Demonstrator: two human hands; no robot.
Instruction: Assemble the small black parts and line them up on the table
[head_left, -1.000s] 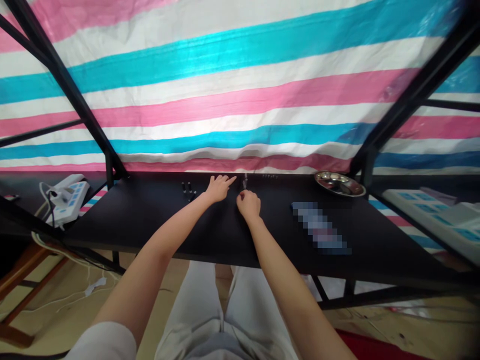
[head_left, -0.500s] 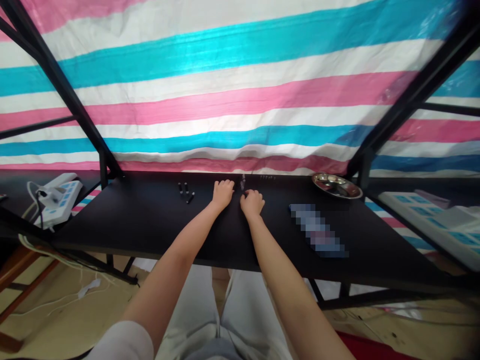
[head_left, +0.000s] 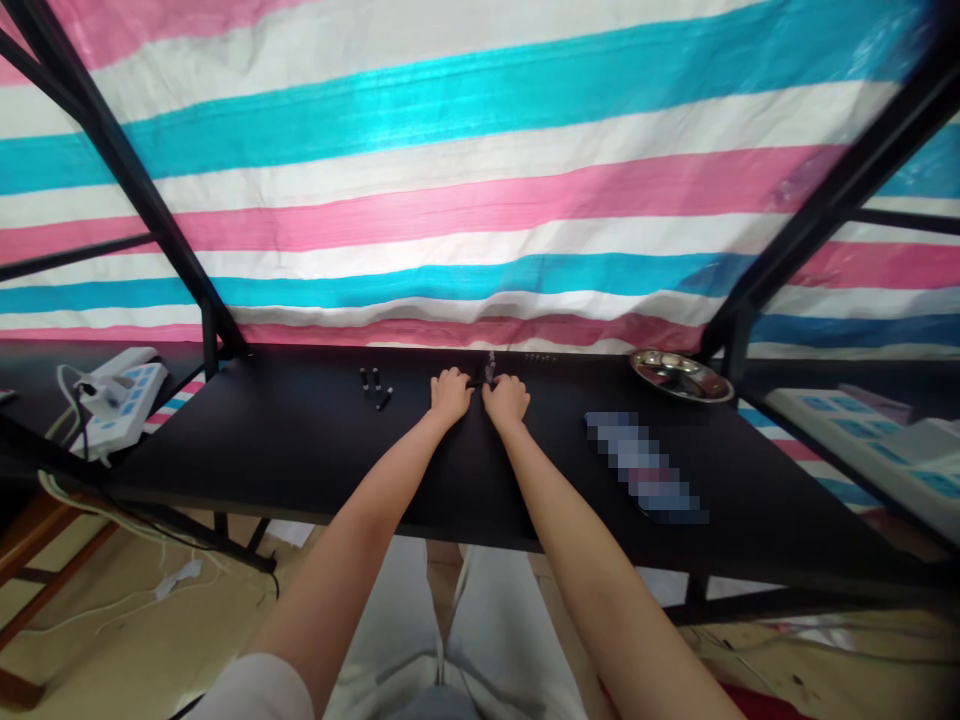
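Note:
My left hand and my right hand meet over the middle of the black table, fingers curled and thumbs toward each other. Between their fingertips spans a small thin black piece, held from both sides; its exact kind is too small to make out. Just beyond the right fingertips stands a little cluster of clear, shiny small pieces. To the left of my left hand lie three short black tubes with pale ends, two side by side and one slanted.
The black table runs across the view. At its back edge lies a row of several tiny pieces. Right of them sits a shiny metal dish, with a blurred-out phone-like slab nearer me. Power strips flank the table; striped sheeting hangs behind.
My hands have come closer together, and the thin black piece now shows between their fingertips. The view has shifted slightly; the tubes, dish and slab lie as before.

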